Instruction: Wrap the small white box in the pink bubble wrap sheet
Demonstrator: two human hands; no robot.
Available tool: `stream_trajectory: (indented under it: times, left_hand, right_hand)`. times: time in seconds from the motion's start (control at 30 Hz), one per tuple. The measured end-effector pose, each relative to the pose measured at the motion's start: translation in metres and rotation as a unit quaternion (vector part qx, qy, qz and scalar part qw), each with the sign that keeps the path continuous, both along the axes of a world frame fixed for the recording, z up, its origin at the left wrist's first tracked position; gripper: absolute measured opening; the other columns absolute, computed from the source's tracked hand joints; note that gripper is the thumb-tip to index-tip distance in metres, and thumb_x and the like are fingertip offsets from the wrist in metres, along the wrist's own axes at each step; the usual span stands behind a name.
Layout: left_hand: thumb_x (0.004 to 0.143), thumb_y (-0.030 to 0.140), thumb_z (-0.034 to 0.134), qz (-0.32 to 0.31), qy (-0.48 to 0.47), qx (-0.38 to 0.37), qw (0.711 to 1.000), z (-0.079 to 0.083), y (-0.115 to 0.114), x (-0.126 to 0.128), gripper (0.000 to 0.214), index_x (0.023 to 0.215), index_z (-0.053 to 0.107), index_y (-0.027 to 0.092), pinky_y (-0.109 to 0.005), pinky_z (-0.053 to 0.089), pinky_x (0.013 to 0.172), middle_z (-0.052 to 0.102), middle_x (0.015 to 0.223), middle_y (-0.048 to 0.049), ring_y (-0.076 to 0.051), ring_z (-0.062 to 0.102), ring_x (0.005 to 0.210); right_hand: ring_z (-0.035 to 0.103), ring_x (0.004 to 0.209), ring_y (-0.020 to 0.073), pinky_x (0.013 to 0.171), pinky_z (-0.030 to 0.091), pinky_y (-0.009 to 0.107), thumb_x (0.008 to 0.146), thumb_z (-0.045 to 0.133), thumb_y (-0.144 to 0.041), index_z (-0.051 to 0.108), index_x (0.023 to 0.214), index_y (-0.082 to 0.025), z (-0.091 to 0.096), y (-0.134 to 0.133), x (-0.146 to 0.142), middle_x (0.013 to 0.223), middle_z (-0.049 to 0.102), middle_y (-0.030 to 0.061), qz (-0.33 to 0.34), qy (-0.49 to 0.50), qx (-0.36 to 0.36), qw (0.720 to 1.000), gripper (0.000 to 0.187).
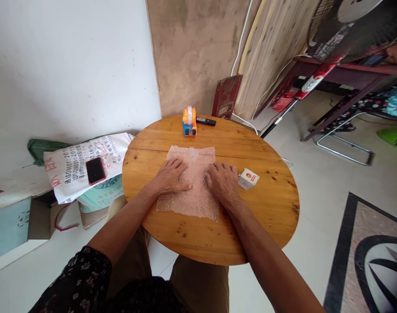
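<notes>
A sheet of pinkish, see-through bubble wrap (198, 198) lies spread on the round wooden table (270, 208). My left hand (172, 176) rests flat on its left side, fingers and thumb apart. On the right edge of the sheet lies my right hand (222, 180), its fingers pointing forward and slightly bent, the thumb side on the wrap. Just right of that hand is a small white box (248, 178) with a red mark. Beyond the sheet stands an orange and blue tape dispenser (189, 121) with a roll of clear tape. A black remote-like object (206, 121) lies beside it.
A red-edged phone (95, 170) lies on a white printed sack (64, 167) left of the table. Behind the table is a dark red wooden chair (227, 96). A standing fan (322, 78) and a dark red desk (358, 80) are at the right.
</notes>
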State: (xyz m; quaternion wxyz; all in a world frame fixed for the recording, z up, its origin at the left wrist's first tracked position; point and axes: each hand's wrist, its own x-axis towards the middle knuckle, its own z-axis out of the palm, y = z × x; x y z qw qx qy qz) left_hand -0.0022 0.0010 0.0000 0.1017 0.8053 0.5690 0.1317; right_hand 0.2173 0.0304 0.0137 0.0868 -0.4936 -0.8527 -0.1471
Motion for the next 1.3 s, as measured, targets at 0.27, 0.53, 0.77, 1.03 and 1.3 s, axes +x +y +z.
stream_trajectory:
  times: [0.27, 0.53, 0.77, 1.03, 1.3]
  left_hand:
    - [0.08, 0.062, 0.065, -0.002, 0.003, 0.003, 1.0, 0.001, -0.001, 0.0, 0.082, 0.143, 0.047, 0.014, -0.053, 0.024, 0.122, 0.034, 0.158, -0.0186, -0.037, 0.027, 0.149]
    - [0.08, 0.063, 0.065, -0.004, -0.002, -0.005, 1.0, 0.001, 0.001, -0.002, 0.083, 0.144, 0.046, 0.015, -0.053, 0.024, 0.122, 0.034, 0.159, -0.0183, -0.037, 0.027, 0.149]
    - [0.082, 0.06, 0.062, -0.015, -0.008, 0.016, 1.0, -0.002, 0.002, -0.004, 0.079, 0.144, 0.046, 0.014, -0.051, 0.023, 0.122, 0.036, 0.157, -0.0187, -0.035, 0.029, 0.148]
    - [0.081, 0.058, 0.064, -0.009, -0.008, 0.015, 1.0, -0.001, 0.002, -0.005, 0.078, 0.143, 0.048, 0.013, -0.051, 0.024, 0.122, 0.036, 0.157, -0.019, -0.036, 0.03, 0.148]
    - [0.084, 0.05, 0.063, -0.036, -0.06, 0.066, 0.995, -0.003, 0.004, -0.003, 0.066, 0.14, 0.053, 0.015, -0.047, 0.026, 0.123, 0.044, 0.153, -0.016, -0.031, 0.036, 0.145]
  right_hand:
    - [0.058, 0.101, 0.026, 0.084, 0.03, 0.038, 0.094, 0.054, -0.023, 0.069, 0.1, -0.017, 0.002, 0.003, 0.007, 0.109, 0.071, 0.0092, 0.07, 0.028, -0.081, 0.994, 0.017]
    - [0.052, 0.124, 0.0337, 0.098, 0.037, 0.046, 0.081, 0.073, -0.048, 0.06, 0.128, -0.015, 0.01, 0.002, 0.021, 0.141, 0.056, 0.0158, 0.118, 0.053, -0.166, 0.978, 0.059]
    - [0.041, 0.139, 0.037, 0.107, 0.037, 0.053, 0.079, 0.074, -0.048, 0.05, 0.145, -0.018, 0.013, 0.006, 0.03, 0.153, 0.044, 0.0175, 0.123, 0.038, -0.24, 0.962, 0.076]
    - [0.037, 0.144, 0.0355, 0.113, 0.035, 0.054, 0.076, 0.077, -0.039, 0.046, 0.149, -0.02, 0.012, 0.009, 0.042, 0.157, 0.039, 0.0156, 0.141, 0.056, -0.283, 0.947, 0.081]
    - [0.037, 0.144, 0.0347, 0.113, 0.035, 0.054, 0.078, 0.073, -0.032, 0.048, 0.147, -0.02, 0.01, 0.01, 0.043, 0.158, 0.037, 0.0157, 0.149, 0.062, -0.283, 0.945, 0.074]
